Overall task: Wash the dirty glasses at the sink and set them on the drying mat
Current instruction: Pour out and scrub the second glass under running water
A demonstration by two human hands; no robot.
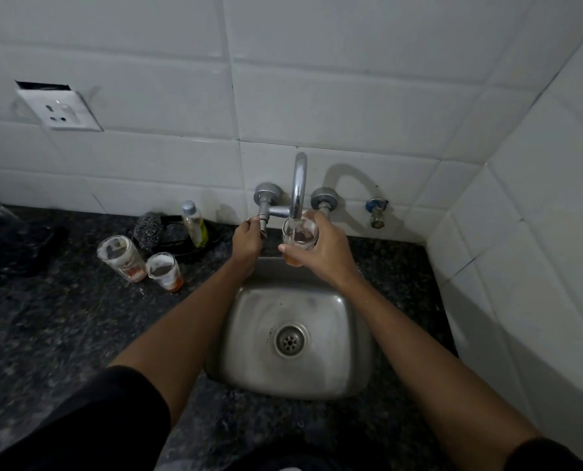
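Note:
My right hand (327,248) grips a clear glass (298,234) with an orange residue at its bottom, held upright under the tap spout (298,185). Water runs from the spout into the glass. My left hand (247,239) grips the left tap handle (263,217) at the wall. Two dirty glasses stand on the dark counter left of the sink: a taller one (122,258) and a shorter one (164,271), both smeared white with orange dregs. The steel sink (249,351) lies below my hands.
A small bottle (194,223) of yellowish liquid and a dark scrubber (149,229) sit against the wall behind the dirty glasses. A wall socket (60,110) is at upper left. A second valve (376,212) sticks out right of the tap. The tiled side wall closes the right.

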